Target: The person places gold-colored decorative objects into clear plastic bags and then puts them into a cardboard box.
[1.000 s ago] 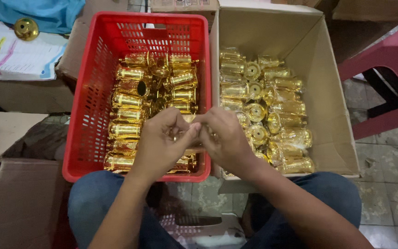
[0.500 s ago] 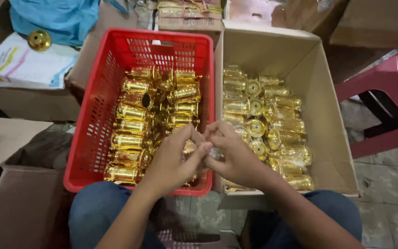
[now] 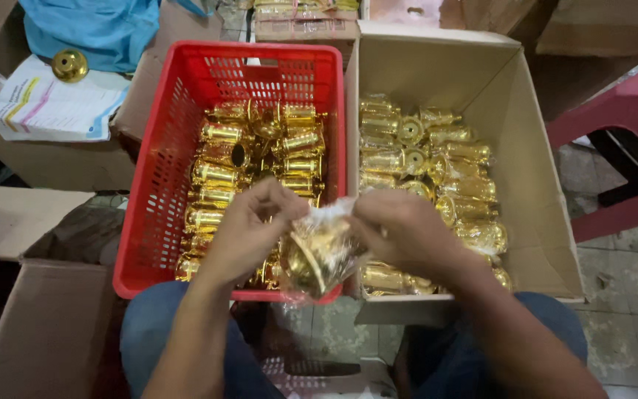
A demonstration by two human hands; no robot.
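Bag: clear plastic bag (image 3: 324, 247) w/ gold cup-shaped piece (image 3: 306, 264) inside, held over the gap btw red basket (image 3: 158, 185) & cardboard box (image 3: 537, 222), above the person's lap.
L hand: left hand (image 3: 249, 233) fingers pinched shut on bag's top left edge.
R hand: right hand (image 3: 407, 233) closed on bag's right side.
Basket: loose gold pieces (image 3: 260, 159).
Box: bagged gold pieces (image 3: 430, 162).
Nearby: pink stool (image 3: 622, 140) at right, paper sheet (image 3: 49, 107) at left.
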